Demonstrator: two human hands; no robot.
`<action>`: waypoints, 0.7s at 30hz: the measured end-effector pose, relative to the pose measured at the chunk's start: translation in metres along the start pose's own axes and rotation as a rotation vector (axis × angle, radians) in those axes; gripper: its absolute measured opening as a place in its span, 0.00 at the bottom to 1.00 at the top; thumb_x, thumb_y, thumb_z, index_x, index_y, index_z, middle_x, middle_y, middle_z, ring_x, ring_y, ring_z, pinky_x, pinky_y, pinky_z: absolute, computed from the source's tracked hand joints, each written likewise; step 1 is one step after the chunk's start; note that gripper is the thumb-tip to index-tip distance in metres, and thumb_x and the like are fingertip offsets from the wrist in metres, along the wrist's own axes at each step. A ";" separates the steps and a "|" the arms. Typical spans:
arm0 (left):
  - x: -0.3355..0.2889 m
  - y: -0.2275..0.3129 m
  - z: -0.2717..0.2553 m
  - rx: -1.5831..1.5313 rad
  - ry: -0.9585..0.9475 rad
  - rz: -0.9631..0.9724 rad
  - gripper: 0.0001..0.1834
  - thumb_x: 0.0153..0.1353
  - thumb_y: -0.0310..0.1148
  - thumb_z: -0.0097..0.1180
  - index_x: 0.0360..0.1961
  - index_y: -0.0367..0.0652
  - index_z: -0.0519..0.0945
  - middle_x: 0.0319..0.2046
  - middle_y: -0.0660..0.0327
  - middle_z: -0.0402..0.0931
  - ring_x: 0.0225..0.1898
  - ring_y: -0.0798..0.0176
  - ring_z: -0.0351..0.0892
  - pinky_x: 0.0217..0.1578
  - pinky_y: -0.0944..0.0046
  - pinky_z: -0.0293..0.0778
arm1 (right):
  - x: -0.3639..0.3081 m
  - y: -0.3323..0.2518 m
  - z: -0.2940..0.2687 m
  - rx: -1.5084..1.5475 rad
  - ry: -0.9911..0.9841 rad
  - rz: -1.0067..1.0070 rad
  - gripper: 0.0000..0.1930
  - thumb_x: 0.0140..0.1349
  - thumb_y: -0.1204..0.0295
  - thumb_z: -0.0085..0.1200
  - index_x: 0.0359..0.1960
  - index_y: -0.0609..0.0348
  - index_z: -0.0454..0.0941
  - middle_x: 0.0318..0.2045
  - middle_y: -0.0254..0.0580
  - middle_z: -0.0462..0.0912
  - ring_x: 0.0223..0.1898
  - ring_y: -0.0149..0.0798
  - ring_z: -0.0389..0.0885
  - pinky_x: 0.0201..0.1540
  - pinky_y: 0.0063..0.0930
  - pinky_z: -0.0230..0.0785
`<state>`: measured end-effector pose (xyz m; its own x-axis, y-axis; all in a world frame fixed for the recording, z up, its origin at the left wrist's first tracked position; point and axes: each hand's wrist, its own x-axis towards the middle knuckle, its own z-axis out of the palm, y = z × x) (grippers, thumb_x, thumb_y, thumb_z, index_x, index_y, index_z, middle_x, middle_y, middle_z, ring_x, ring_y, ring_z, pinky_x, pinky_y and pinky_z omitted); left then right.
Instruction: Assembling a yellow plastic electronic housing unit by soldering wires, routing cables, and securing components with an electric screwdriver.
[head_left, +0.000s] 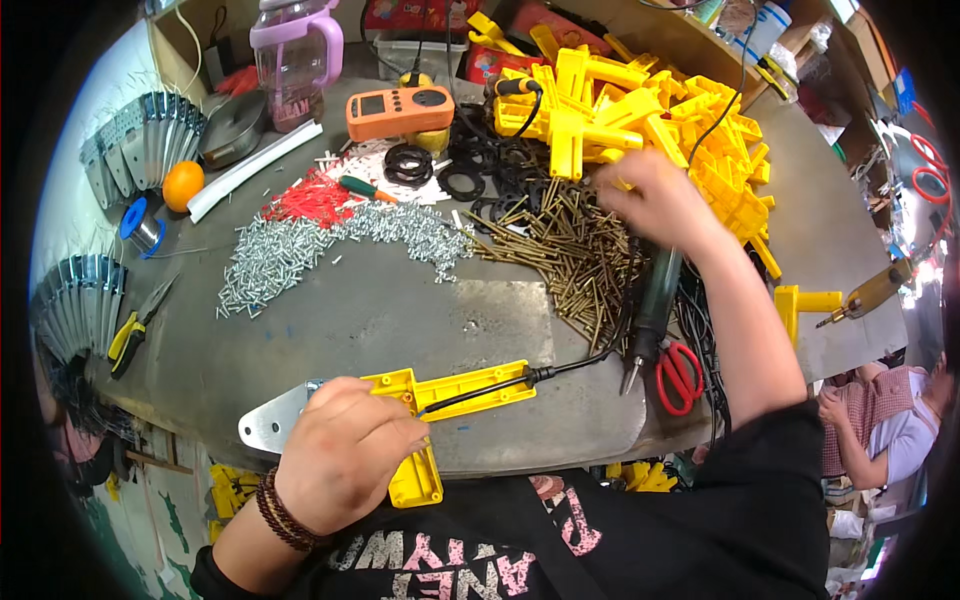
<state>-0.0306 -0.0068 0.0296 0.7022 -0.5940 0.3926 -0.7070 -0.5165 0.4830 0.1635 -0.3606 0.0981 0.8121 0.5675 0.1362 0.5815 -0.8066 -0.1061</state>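
Near the bench's front edge, my left hand (345, 450) is closed over a T-shaped yellow plastic housing half (470, 392), its fingertips at the inner end of a black power cord (480, 397). The cord lies along the housing's handle and runs out to the right. From under the hand, a tapered metal plate (270, 420) with holes sticks out to the left. My right hand (650, 195), smeared by motion, is over the pile of yellow housing parts (610, 110), just above long brass-coloured screws (570, 250); what its fingers hold, if anything, is hidden.
Short silver screws (275, 262) and red sleeves (310, 197) lie mid-bench. An orange meter (400, 110) stands behind. A dark electric screwdriver (655, 305) hangs beside red-handled scissors (680, 378). Pliers (135, 330) and metal plates (80, 300) are left. Another person (890, 420) sits far right.
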 end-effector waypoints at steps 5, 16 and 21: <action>0.007 0.000 0.002 0.135 0.066 -0.184 0.15 0.43 0.30 0.68 0.34 0.45 0.79 0.44 0.58 0.76 0.47 0.50 0.73 0.52 0.48 0.64 | 0.054 0.095 0.049 -0.626 0.158 0.238 0.16 0.53 0.66 0.61 0.45 0.52 0.79 0.48 0.43 0.79 0.54 0.47 0.74 0.57 0.38 0.67; -0.003 -0.013 0.011 0.102 0.152 -0.155 0.13 0.46 0.34 0.68 0.34 0.45 0.81 0.46 0.57 0.77 0.45 0.53 0.76 0.50 0.52 0.66 | -0.014 0.053 0.011 -0.024 0.484 0.256 0.19 0.53 0.75 0.62 0.47 0.60 0.74 0.40 0.46 0.82 0.45 0.46 0.81 0.47 0.37 0.72; -0.002 -0.013 0.011 0.095 0.174 -0.128 0.13 0.46 0.34 0.68 0.33 0.46 0.82 0.47 0.57 0.77 0.45 0.53 0.76 0.49 0.52 0.66 | -0.089 -0.092 0.031 1.097 0.244 0.120 0.25 0.57 0.69 0.63 0.56 0.59 0.68 0.41 0.42 0.81 0.47 0.37 0.79 0.49 0.31 0.72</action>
<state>-0.0237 -0.0060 0.0139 0.7846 -0.4088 0.4662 -0.6104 -0.6413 0.4650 0.0391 -0.3321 0.0652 0.9039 0.3521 0.2427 0.3274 -0.2046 -0.9225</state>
